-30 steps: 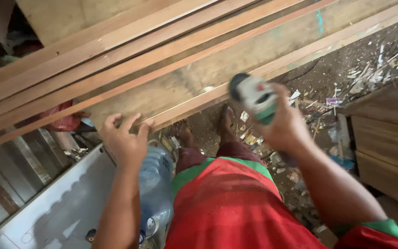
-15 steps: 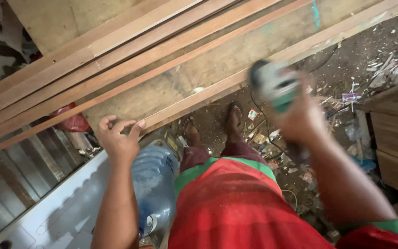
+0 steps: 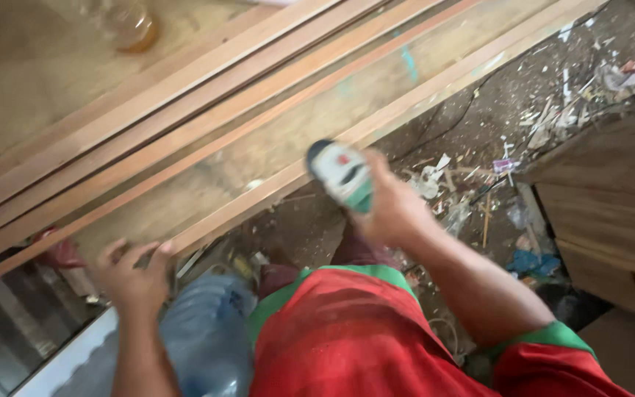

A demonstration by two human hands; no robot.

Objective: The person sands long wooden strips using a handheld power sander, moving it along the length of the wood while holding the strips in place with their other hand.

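We grip a green and white power tool (image 3: 343, 175) in our right hand (image 3: 395, 209), fingers wrapped tight around its body, its head poised just beside the near edge of the bench (image 3: 185, 198), close to the nearest wooden strip (image 3: 406, 110). Our left hand (image 3: 135, 276) rests fingers spread against that same edge, likely bracing us. A blue water jug (image 3: 207, 338) stands below the bench.

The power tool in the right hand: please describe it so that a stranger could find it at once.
Start at the long wooden strips running slantwise across the workbench. At the near edge of the nearest strip, the right hand grips a small power tool. It alone is white and green with a black end; everything around is brown wood or floor litter.
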